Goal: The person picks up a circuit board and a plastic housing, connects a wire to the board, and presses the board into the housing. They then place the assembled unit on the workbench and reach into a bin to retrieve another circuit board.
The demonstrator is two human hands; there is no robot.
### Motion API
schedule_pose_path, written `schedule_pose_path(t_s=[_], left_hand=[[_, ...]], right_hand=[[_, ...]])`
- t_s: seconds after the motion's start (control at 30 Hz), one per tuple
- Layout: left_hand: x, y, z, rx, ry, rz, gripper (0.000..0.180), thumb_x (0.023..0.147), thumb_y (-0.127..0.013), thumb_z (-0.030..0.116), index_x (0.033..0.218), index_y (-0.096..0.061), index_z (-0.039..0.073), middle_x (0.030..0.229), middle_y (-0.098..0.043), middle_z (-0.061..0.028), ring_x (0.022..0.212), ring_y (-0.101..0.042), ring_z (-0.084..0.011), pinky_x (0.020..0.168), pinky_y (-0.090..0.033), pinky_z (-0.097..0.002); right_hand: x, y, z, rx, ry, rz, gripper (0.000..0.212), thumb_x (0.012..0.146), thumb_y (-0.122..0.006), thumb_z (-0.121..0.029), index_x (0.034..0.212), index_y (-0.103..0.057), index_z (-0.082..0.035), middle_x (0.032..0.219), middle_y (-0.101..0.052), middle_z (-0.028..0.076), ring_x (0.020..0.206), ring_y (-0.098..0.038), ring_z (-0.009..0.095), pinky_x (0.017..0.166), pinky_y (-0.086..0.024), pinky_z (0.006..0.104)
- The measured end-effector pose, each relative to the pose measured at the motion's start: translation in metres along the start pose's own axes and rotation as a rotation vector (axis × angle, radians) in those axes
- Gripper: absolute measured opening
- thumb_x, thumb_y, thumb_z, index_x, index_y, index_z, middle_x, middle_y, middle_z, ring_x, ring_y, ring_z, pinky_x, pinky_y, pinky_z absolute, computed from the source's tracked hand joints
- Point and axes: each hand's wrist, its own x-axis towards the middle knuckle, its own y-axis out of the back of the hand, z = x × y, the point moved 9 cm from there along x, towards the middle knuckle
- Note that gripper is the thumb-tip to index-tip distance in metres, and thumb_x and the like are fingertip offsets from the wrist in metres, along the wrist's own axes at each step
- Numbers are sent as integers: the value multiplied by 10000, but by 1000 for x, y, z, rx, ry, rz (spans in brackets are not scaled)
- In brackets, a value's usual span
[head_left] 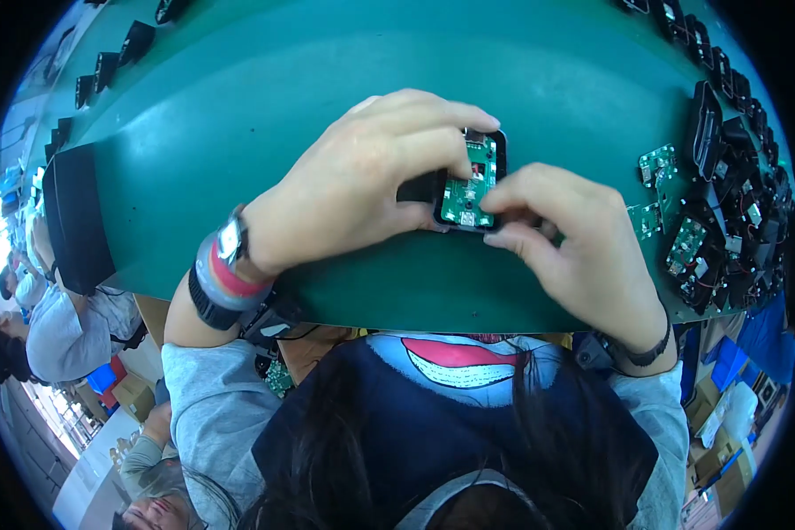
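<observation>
A small black plastic housing (502, 155) with a green circuit board (468, 196) seated in it is held just above or on the green table, in the middle of the view. My left hand (375, 168) grips the housing from the left, its fingers over the top edge and thumb at the lower left corner. At the lower right corner of the board, my right hand (565, 230) has its thumb and index finger curled close together. Whatever those fingertips pinch, if anything, is hidden behind them.
Loose green circuit boards (658, 166) lie right of my right hand. Beyond them is a heap of black housings with boards and wires (733, 221). A black box (78, 216) stands at the table's left edge, more black units (136, 42) behind it. Other people sit at the left.
</observation>
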Motion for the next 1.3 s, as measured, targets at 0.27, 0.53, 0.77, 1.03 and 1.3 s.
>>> schedule_pose_path(t_s=[0.27, 0.53, 0.77, 1.03, 1.3], left_hand=[[-2, 7, -24, -303, 220, 206, 907, 651, -818, 111, 1394, -300, 66, 1181, -498, -92, 1119, -505, -216, 973, -422, -348], [36, 104, -71, 627, 200, 604, 643, 650, -778, 268, 1176, -572, -40, 1063, -509, -257, 994, -533, -378, 890, -475, -394], [71, 120, -126, 1070, 755, 271, 800, 639, -733, 669, 1013, -616, -29, 908, -647, -151, 896, -649, -302, 706, -544, -400], [149, 94, -48, 888, 49, 457, 969, 647, -733, 654, 1387, -402, 123, 1257, -523, -190, 1161, -508, -368, 896, -483, -438], [190, 32, -78, 860, 28, 336, 983, 733, -610, 720, 1507, -226, 252, 1535, -267, -151, 1394, -256, -412, 1016, -272, -706]], right_hand=[[20, 7, 11, 342, 8, 74, 294, 800, -660, 47, 1083, -619, -18, 1044, -612, 47, 912, -602, 96, 763, -512, 224], [12, 22, 1, 180, 137, 355, 219, 847, -641, -8, 1062, -635, -45, 899, -645, 74, 821, -642, 167, 690, -511, 277], [7, 22, -4, 25, 244, 390, 104, 837, -650, -23, 941, -650, -20, 842, -636, 118, 731, -635, 248, 654, -509, 317], [4, 15, -18, -50, 306, 380, 97, 833, -654, -55, 928, -636, -49, 816, -624, 100, 741, -636, 283, 641, -515, 365], [6, 16, -8, -43, 300, 372, 95, 824, -654, -19, 918, -640, -27, 817, -632, 117, 715, -632, 291, 631, -508, 344]])
